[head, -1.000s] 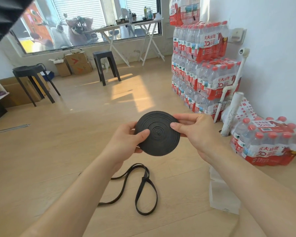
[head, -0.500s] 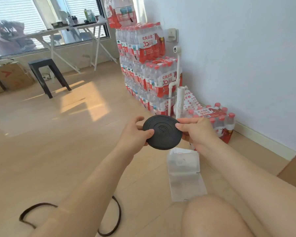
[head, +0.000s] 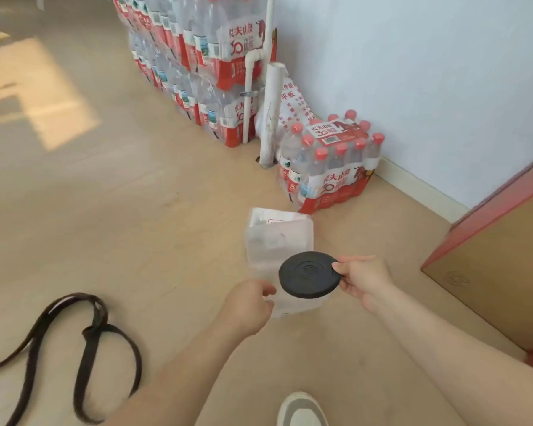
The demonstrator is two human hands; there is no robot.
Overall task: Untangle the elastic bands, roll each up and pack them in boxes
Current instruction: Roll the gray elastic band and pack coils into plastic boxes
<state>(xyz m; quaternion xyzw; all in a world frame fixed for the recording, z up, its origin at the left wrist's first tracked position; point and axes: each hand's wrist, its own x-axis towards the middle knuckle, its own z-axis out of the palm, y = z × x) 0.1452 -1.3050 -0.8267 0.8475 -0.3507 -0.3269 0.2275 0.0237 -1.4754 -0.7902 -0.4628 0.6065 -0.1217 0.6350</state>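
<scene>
Room: pale wood floor (head: 90, 210), white wall (head: 413, 72) on the right. A tall stack of shrink-wrapped water bottles (head: 197, 56) stands against the wall. A cardboard carton (head: 499, 272) with a red edge sits at far right. A single bottle pack (head: 330, 167) lies on the floor just beyond the work spot.

Loose band (head: 90, 348): dark, flat and looped over itself on the floor to the left, well apart from the hands. Not yet rolled.

Clear plastic box (head: 277, 235): lies on the floor below the hands and looks empty, though its walls are hard to read.

Rolled band (head: 308, 275): a flat black disc, held in the air over the near end of the box. Judged light and soft. The coil will likely spring loose if its faces are not kept pressed, so grip across both faces at the rim.

Right hand (head: 363, 278): thumb on top, fingers beneath, pinching the disc's right rim.

Left hand (head: 246, 305): fingers curled at the box's near-left edge, off the disc. Cannot tell whether it grips the box.

Obstructions: nothing lies between disc and box. A shoe (head: 302, 410) is near, at the bottom of the view.
</scene>
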